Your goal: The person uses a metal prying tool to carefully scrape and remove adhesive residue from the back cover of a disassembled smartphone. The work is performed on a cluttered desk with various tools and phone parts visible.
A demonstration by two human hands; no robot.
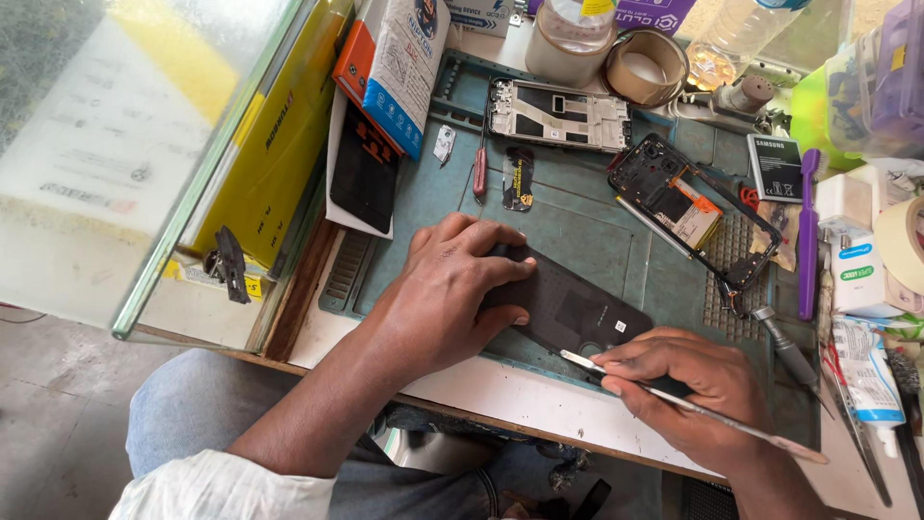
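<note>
Phone back cover pinned by left hand; right hand holds pry tool.

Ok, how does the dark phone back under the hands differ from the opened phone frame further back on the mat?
The dark phone back is a closed, plain cover lying flat; the opened phone frame shows bare silver metal and cut-outs. The left hand presses on the phone back and the right hand works a thin metal tool at its edge; the frame lies untouched. Both rest on the green mat.
</note>
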